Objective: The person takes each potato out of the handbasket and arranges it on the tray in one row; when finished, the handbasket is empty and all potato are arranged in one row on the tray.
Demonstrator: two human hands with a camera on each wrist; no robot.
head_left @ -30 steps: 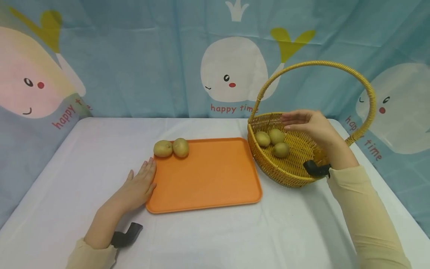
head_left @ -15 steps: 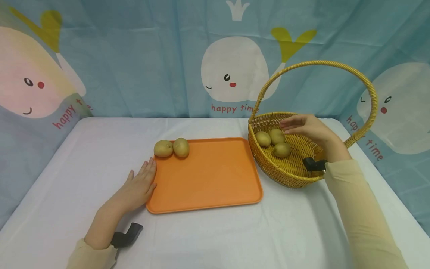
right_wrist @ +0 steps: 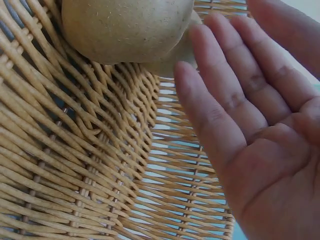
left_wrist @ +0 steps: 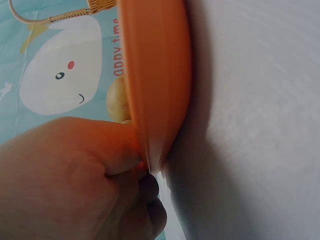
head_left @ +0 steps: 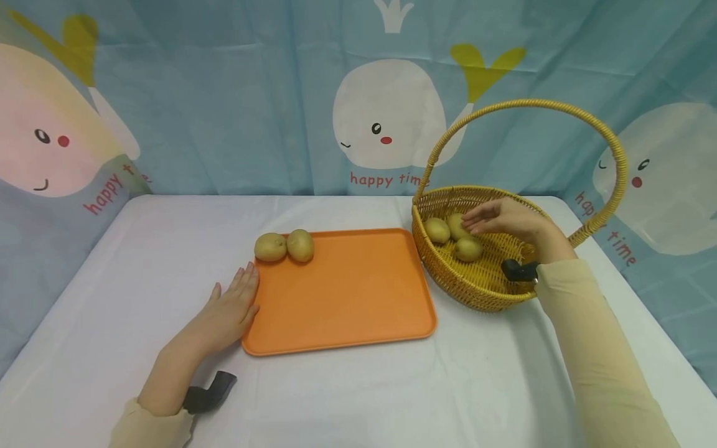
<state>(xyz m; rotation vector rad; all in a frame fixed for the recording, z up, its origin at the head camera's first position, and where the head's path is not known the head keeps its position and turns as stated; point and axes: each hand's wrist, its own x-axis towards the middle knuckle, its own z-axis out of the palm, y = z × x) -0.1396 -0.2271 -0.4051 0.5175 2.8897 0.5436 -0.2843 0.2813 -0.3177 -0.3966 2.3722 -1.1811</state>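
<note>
My left hand rests at the left edge of the orange tray, fingers straight and thumb over the rim. Close up in the left wrist view, the thumb touches the tray wall. Two potatoes, one on the left and one on the right, sit side by side in the tray's far left corner. Inside the wicker basket lie three more potatoes. Over them reaches my right hand, fingers extended and holding nothing; its fingertips are beside a potato in the right wrist view.
A tall wicker handle arches over the basket, behind the right hand. Basket and tray stand close together on the white tablecloth. A blue printed curtain hangs behind the table.
My right hand has lowered into the basket, down to the potatoes, with its fingertips now overlapping the rear one. The left hand and tray have stayed in place.
</note>
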